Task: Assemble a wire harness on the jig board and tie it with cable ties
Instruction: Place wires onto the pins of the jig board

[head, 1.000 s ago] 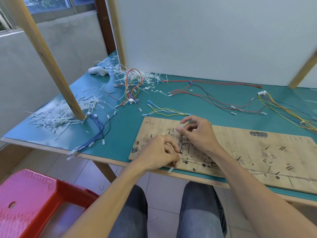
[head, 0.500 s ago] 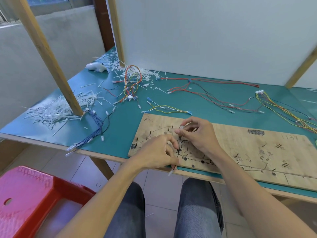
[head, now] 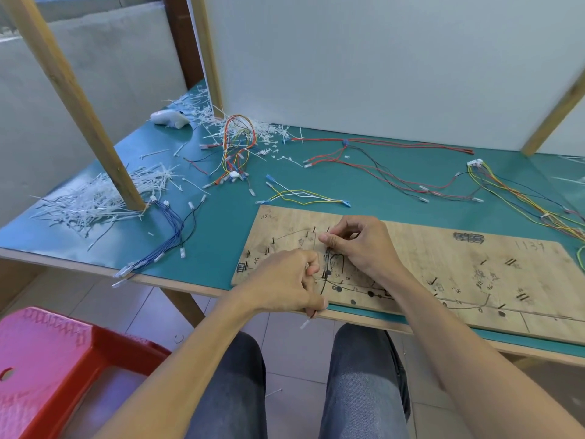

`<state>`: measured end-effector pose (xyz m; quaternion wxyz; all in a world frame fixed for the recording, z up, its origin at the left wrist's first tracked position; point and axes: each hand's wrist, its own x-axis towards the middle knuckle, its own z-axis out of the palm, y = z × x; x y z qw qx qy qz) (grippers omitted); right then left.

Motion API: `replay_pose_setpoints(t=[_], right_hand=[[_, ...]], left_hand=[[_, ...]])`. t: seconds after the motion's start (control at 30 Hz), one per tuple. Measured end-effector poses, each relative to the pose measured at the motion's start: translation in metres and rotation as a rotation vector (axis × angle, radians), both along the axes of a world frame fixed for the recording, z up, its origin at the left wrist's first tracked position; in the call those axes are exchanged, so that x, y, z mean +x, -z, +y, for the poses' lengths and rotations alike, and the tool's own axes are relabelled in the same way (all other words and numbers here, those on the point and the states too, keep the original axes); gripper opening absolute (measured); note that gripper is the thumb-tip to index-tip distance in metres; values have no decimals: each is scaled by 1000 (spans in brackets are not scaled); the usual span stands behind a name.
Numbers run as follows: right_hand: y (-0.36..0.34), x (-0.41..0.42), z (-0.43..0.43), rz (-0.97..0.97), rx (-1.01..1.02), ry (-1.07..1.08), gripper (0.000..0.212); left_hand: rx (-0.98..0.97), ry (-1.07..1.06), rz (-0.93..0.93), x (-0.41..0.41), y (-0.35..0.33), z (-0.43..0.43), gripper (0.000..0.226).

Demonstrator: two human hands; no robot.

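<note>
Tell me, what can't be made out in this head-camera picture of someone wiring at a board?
Head view:
Thin wire: where the left hand and right hand pinch it is hidden by their curled fingers.
Jig board: right end cut off by the frame's edge; its handwriting is too small to read.
White object far back, left: too small and blurred to identify.
Yellow-green wires: run out past the right edge.

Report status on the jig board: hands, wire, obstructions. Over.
Left hand grips the dark wire near its lower end. Right hand pinches it higher up, over the jig board. Yellow-white wire set lies beyond the board, apart.
</note>
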<state>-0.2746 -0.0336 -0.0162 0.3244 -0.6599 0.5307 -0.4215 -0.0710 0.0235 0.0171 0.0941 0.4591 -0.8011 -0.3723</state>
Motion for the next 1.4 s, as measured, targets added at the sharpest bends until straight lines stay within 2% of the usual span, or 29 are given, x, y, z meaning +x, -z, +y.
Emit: replay_pose_setpoints(t=[0.13,0.27,0.47,0.57,0.77,0.9,1.0,1.1,1.2,1.4], right_hand=[[0,-1,0,17,-4,1,20],[1,-2,-2,29,-4,5,18],[4,-2,-2,37,-24,4,18],[5,-3,-3,23,-29,6,18],[3,0,0,16,-38,20,17],[1,0,2,26,-42,21,18],[0,1,2,41,-24,22,13],[-1,2,3,53,-32,25,11],[-3,2,5,59,-42,33,11],[-6,3,6,92,-59,29,10]], left_hand=[[-69,-15,-43,0,4,-1,46],[-41,8,17,4,8,1,43],[-1,146,1,18,-4,-5,24],[-36,198,-70,28,-13,4,22],[-170,290,-285,42,-23,40,39],[-108,332,-329,47,-30,47,35],[-100,263,-245,45,-37,38,26],[-283,52,-56,26,-33,16,15],[-429,-32,-65,3,-17,0,19],[-454,-107,-69,-8,5,-7,17]])
